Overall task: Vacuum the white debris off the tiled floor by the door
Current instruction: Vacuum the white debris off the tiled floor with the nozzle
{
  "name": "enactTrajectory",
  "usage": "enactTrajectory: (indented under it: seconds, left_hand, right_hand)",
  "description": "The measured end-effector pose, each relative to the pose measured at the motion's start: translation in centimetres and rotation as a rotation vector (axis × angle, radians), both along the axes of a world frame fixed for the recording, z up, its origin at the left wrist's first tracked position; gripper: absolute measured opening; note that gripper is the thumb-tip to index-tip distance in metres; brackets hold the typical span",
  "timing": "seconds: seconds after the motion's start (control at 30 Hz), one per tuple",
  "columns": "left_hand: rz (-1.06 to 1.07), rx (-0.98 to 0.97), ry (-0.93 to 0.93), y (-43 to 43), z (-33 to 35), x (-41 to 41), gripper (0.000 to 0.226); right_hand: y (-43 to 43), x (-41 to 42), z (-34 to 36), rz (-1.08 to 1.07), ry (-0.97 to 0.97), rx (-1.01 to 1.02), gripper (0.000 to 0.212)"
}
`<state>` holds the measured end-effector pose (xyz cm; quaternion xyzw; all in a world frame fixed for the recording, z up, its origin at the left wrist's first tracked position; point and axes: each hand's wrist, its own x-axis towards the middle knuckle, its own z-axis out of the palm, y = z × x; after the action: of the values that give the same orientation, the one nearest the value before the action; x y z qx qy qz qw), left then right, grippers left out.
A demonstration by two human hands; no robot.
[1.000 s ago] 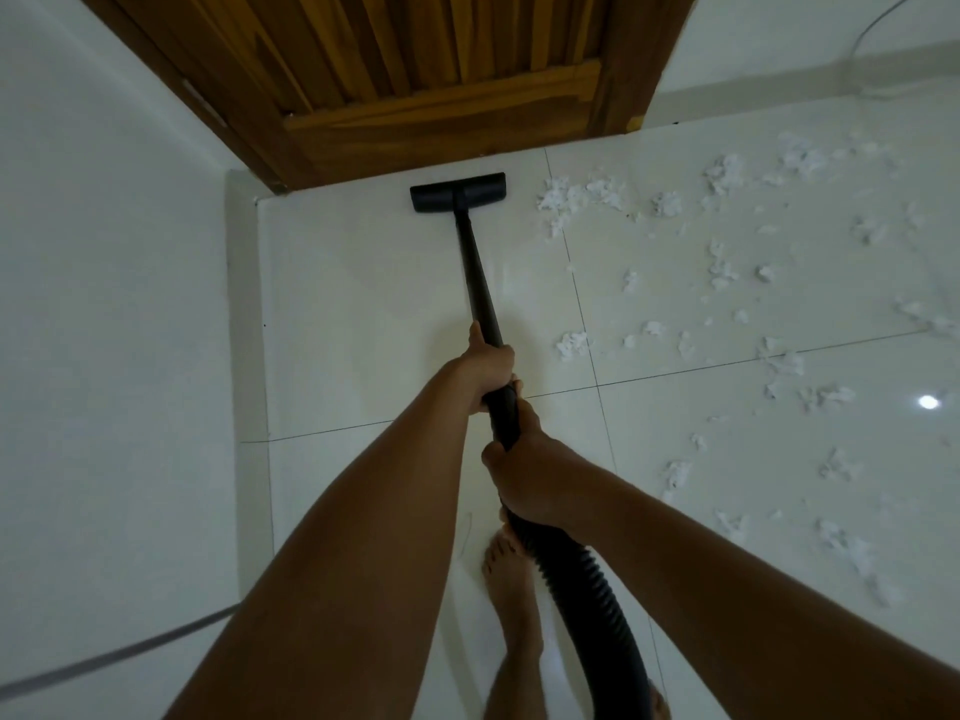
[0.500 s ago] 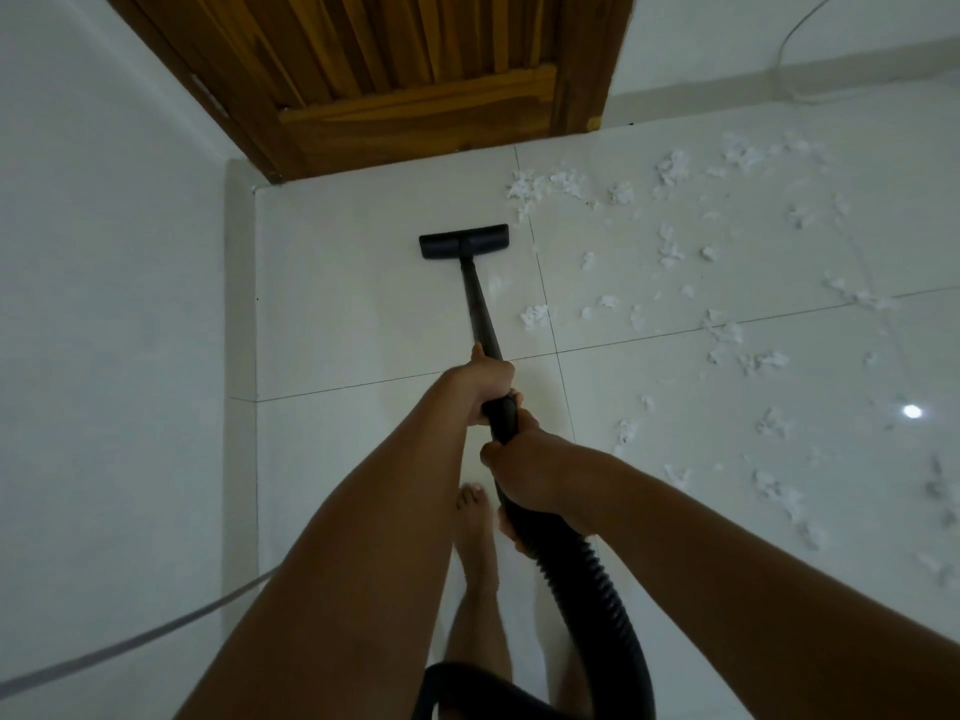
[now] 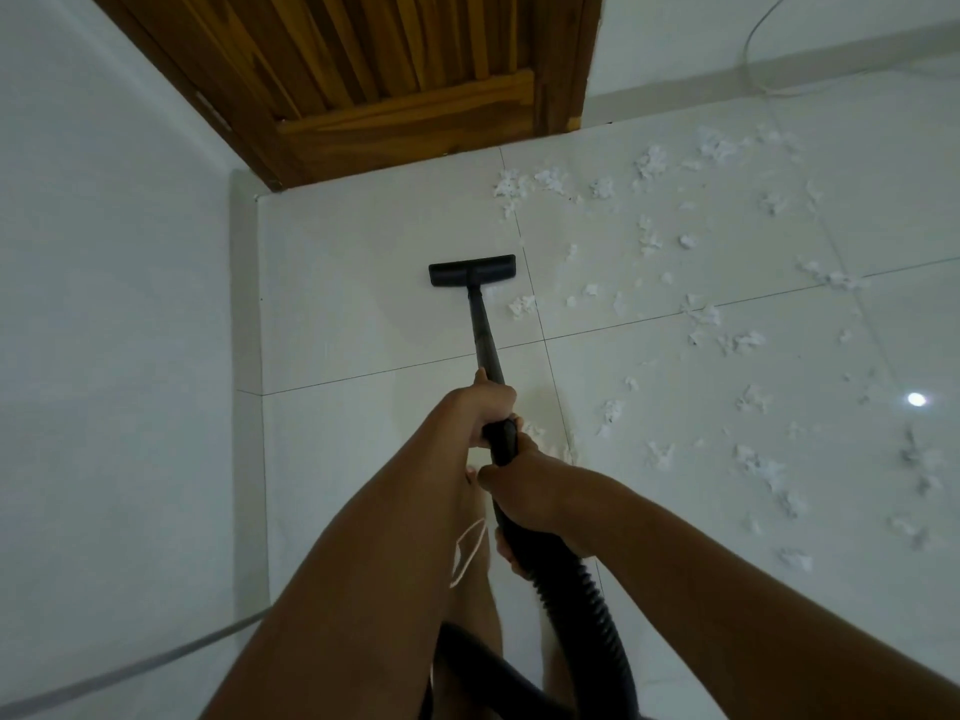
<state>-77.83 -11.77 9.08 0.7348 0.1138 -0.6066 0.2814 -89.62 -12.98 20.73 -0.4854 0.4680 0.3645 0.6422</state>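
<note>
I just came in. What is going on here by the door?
A person is vacuuming the tiled floor beside a wooden door. The left hand grips the black vacuum wand farther forward, and the right hand grips it just behind, where the ribbed hose starts. The floor head rests on the tiles; most white debris lies scattered to its right, not yet picked up.

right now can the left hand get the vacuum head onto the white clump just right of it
Probably yes. The left hand grips the wand, and the vacuum head sits just left of the clump with nothing between them; a short swing right should cover it.
</note>
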Motion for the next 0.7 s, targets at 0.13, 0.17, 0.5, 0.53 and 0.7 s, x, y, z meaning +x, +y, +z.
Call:
enactTrajectory:
  seconds: [0.13, 0.17, 0.5, 0.53, 0.7]
  left_hand:
    - [0.006, 0.016, 0.010, 0.8, 0.4, -1.1, 0.066]
    - [0.023, 0.018, 0.019, 1.0, 0.5, -1.4, 0.068]
    - [0.052, 0.021, 0.023, 2.9, 2.5, -4.5, 0.070]
    - [0.061, 0.019, 0.025, 3.0, 2.6, -4.8, 0.071]
    - [0.065, 0.013, 0.038, 4.0, 3.2, -6.3, 0.075]
  right_hand:
    - [0.7, -0.9, 0.1, 0.027, -0.001, -0.005, 0.069]
    - [0.9, -1.2, 0.3, 0.030, -0.003, -0.007, 0.070]
    - [2.4, -3.7, 1.5, 0.140, -0.008, -0.097, 0.079]
    - [2.6, -4.0, 1.5, 0.145, -0.005, -0.102, 0.079]
    - [3.3, -5.5, 1.8, 0.155, -0.033, -0.089, 0.075]
